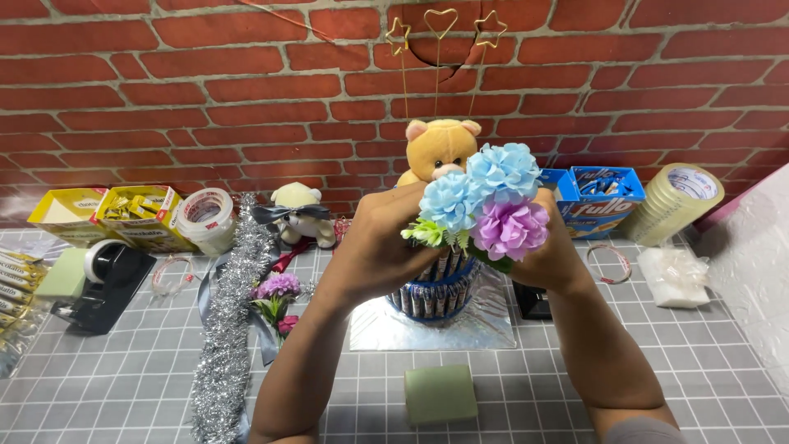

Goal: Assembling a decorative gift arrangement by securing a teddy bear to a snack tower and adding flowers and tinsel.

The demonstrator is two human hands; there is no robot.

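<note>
From the head camera I see my left hand (374, 238) and right hand (549, 251) raised together over the middle of the table (575, 386), fingers of both curled closed around a small bunch of paper flowers (489, 205), two blue and one purple, with green leaves. The bunch sits just above a round ring of wrapped candy bars (436, 296), which stands on a silver board (436, 329). Behind the flowers is an orange teddy bear (440, 146). A green foam block (440, 393) lies nearer to me. Silver tinsel (226, 345) trails at left, beside a black tape dispenser (107, 275).
</note>
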